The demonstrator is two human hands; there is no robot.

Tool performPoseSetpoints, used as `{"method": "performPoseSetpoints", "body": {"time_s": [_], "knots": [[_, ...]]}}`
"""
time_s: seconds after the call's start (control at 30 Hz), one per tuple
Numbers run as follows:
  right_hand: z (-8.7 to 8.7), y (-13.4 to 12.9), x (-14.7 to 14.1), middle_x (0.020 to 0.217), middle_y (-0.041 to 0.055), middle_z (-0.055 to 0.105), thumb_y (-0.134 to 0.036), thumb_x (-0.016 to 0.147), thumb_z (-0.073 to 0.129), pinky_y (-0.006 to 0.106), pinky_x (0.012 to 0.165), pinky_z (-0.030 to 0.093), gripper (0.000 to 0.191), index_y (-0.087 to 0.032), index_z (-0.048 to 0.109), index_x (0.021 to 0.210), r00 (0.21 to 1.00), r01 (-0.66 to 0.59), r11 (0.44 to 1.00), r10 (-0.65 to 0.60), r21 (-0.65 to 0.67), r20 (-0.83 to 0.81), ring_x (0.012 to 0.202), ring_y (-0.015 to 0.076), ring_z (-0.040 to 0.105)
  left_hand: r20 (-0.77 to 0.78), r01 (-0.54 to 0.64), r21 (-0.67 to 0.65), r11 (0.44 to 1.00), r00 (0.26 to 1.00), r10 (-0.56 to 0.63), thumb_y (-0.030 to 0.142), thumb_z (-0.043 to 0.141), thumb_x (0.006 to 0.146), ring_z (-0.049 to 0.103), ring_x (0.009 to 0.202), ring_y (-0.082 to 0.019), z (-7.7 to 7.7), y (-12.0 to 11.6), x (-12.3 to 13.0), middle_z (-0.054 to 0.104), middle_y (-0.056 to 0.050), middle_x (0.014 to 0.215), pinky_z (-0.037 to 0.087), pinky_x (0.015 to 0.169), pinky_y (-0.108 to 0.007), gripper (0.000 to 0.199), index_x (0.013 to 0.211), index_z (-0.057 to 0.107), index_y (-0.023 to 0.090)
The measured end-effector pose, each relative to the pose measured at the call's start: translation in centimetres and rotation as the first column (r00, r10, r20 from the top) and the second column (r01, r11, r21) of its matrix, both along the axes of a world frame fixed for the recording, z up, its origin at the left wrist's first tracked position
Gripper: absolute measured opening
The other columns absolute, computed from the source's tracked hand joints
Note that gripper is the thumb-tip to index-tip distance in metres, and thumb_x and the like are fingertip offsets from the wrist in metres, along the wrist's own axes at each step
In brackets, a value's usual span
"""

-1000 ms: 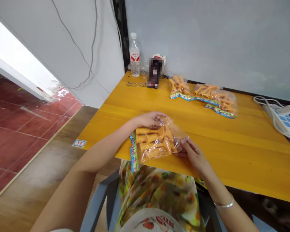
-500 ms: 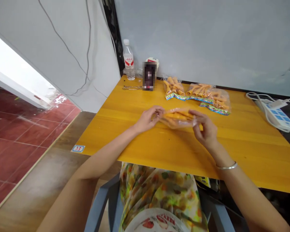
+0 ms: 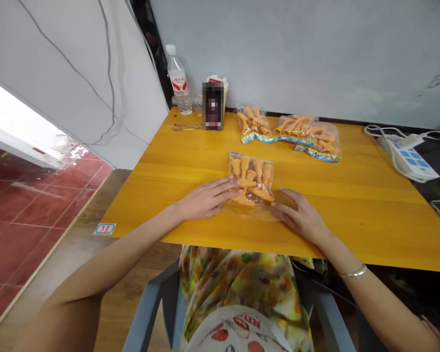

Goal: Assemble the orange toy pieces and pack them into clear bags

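A clear plastic bag (image 3: 252, 178) of small orange horn-shaped pieces lies flat on the wooden table (image 3: 352, 210), its printed strip toward the far side. My left hand (image 3: 209, 197) is open, its stretched fingers resting on the bag's left side. At the near right corner of the bag is my right hand (image 3: 302, 215), open with fingers spread; its fingertips touch or nearly touch the clear film. Farther back lie three similar bags: a left bag (image 3: 254, 122), a middle bag (image 3: 295, 128) and a right bag (image 3: 324, 141), the last two overlapping.
A water bottle (image 3: 179, 83) and a phone (image 3: 213, 106), leaning on a white cup (image 3: 224, 88), stand at the back left. On the right lies a power strip (image 3: 410, 159) with white cables. A number sticker (image 3: 104, 229) marks the front left corner.
The bag held up between both hands has come down flat on the table, with its printed strip turned away. Both hands have loosened their grip and opened. The camera view has shifted slightly.
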State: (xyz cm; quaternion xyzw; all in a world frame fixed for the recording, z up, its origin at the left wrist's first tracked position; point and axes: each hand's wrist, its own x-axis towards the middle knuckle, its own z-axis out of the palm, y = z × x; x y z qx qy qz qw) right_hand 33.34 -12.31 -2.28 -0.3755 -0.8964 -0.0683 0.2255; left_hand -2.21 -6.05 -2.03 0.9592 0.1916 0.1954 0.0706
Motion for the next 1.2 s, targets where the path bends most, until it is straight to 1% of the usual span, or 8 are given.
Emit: {"method": "performPoseSetpoints", "body": {"time_s": [0.13, 0.23, 0.43, 0.6, 0.73, 1.0, 1.1, 1.2], "knots": [[0.2, 0.3, -2.3, 0.130, 0.0116, 0.062, -0.024, 0.090, 0.065, 0.045, 0.090, 0.056, 0.016, -0.027, 0.067, 0.106, 0.995, -0.077, 0.996, 0.074, -0.043, -0.067, 0.116, 0.0273, 0.060, 0.165, 0.003, -0.026, 1.000, 0.986, 0.001, 0.032, 0.055, 0.096, 0.059, 0.123, -0.024, -0.8, 0.1, 1.3, 0.067, -0.012, 0.123, 0.049, 0.106, -0.041, 0.026, 0.117, 0.065, 0.018], [0.1, 0.4, -2.8, 0.117, 0.0106, 0.068, -0.018, 0.092, 0.060, 0.041, 0.087, 0.056, 0.007, -0.023, 0.063, 0.095, 0.975, -0.067, 0.990, 0.040, -0.120, -0.220, 0.104, 0.0233, 0.064, 0.274, -0.052, -0.170, 0.984, 0.957, 0.098, 0.032, 0.047, 0.100, 0.067, 0.091, -0.018, -0.9, 0.1, 2.0, 0.071, -0.009, 0.090, 0.054, 0.086, -0.031, 0.029, 0.090, 0.069, 0.016], [0.6, 0.9, -2.6, 0.098, 0.0075, 0.070, -0.018, 0.096, 0.050, 0.037, 0.079, 0.053, 0.013, -0.023, 0.060, 0.090, 0.930, -0.047, 0.961, -0.057, -0.273, -0.362, 0.091, 0.0213, 0.066, 0.226, -0.216, -0.542, 0.812, 0.893, 0.388, 0.035, 0.045, 0.097, 0.048, 0.056, -0.009, 0.0, 0.6, 4.0, 0.053, 0.002, 0.059, 0.035, 0.058, -0.022, 0.040, 0.065, 0.058, 0.015], [0.5, 1.1, -2.9, 0.074, 0.0034, 0.058, -0.027, 0.098, 0.048, 0.034, 0.065, 0.047, 0.027, -0.023, 0.051, 0.071, 0.894, -0.007, 0.937, -0.151, -0.350, -0.422, 0.071, 0.0191, 0.057, 0.172, -0.292, -0.586, 0.756, 0.867, 0.468, 0.036, 0.045, 0.094, 0.033, 0.053, -0.008, 0.2, 0.7, 5.1, 0.032, 0.005, 0.055, 0.024, 0.055, -0.024, 0.041, 0.058, 0.044, 0.017], [0.3, 1.0, -3.2, 0.063, 0.0003, 0.046, -0.032, 0.099, 0.047, 0.033, 0.062, 0.042, 0.035, -0.023, 0.043, 0.065, 0.881, -0.011, 0.915, -0.181, -0.403, -0.436, 0.064, 0.0182, 0.048, 0.175, -0.293, -0.560, 0.775, 0.872, 0.457, 0.032, 0.045, 0.094, 0.037, 0.054, -0.009, 0.0, 0.5, 5.2, 0.036, 0.005, 0.056, 0.026, 0.058, -0.024, 0.037, 0.060, 0.045, 0.017], [0.2, 1.3, -3.1, 0.062, 0.0002, 0.048, -0.043, 0.097, 0.046, 0.031, 0.062, 0.041, 0.040, -0.022, 0.047, 0.063, 0.850, 0.008, 0.819, -0.308, -0.574, -0.428, 0.063, 0.0166, 0.049, 0.184, -0.328, -0.460, 0.825, 0.874, 0.450, 0.033, 0.046, 0.096, 0.041, 0.057, -0.011, -0.7, 0.6, 5.2, 0.040, 0.004, 0.056, 0.033, 0.063, -0.025, 0.037, 0.062, 0.044, 0.018], [-0.2, 2.1, -2.7, 0.062, -0.0005, 0.050, -0.048, 0.094, 0.047, 0.029, 0.059, 0.039, 0.042, -0.020, 0.051, 0.063, 0.833, -0.015, 0.725, -0.372, -0.689, -0.409, 0.061, 0.0147, 0.047, 0.218, -0.410, -0.277, 0.869, 0.854, 0.473, 0.029, 0.047, 0.096, 0.054, 0.070, -0.016, -1.0, 0.1, 4.9, 0.059, -0.001, 0.072, 0.042, 0.075, -0.030, 0.020, 0.082, 0.056, 0.018], [-0.2, 3.0, -2.6, 0.057, -0.0029, 0.045, -0.053, 0.090, 0.050, 0.027, 0.056, 0.033, 0.044, -0.020, 0.049, 0.061, 0.803, -0.070, 0.608, -0.436, -0.791, -0.406, 0.057, 0.0123, 0.040, 0.297, -0.444, 0.061, 0.894, 0.863, 0.408, 0.020, 0.048, 0.095, 0.061, 0.093, -0.022, -1.0, -0.9, 4.7, 0.068, -0.010, 0.100, 0.047, 0.083, -0.037, 0.017, 0.107, 0.059, 0.017]]}}
